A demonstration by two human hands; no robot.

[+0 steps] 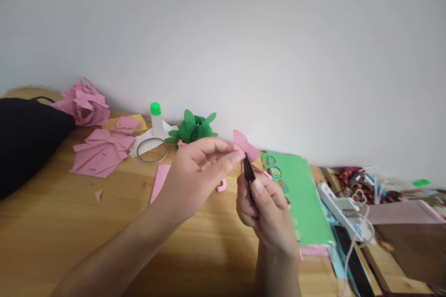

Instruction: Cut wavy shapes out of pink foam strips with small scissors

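Observation:
My left hand (190, 174) pinches a piece of pink paper (244, 143) between thumb and fingertips, above the middle of the table. My right hand (266, 202) is closed round dark scissors (248, 167). Their blades point up and touch the lower edge of the pink paper; my fingers hide the handles. Beneath my left hand lies a flat pink sheet (159, 181), partly covered by the wrist. A small curved pink cut-out (222, 185) sits on the wood between my hands. Behind the left hand stands a green folded-paper ball with leaf shapes (195, 129).
Left on the wooden table (114, 236) are folded pink papers (102, 153), a pink paper ball (85, 104), a green-capped glue bottle (156, 118), a metal ring (152, 150) and a black bag (28, 141). Rightward lie green sheets (306, 199), a power strip (343, 211) and a phone (353, 260).

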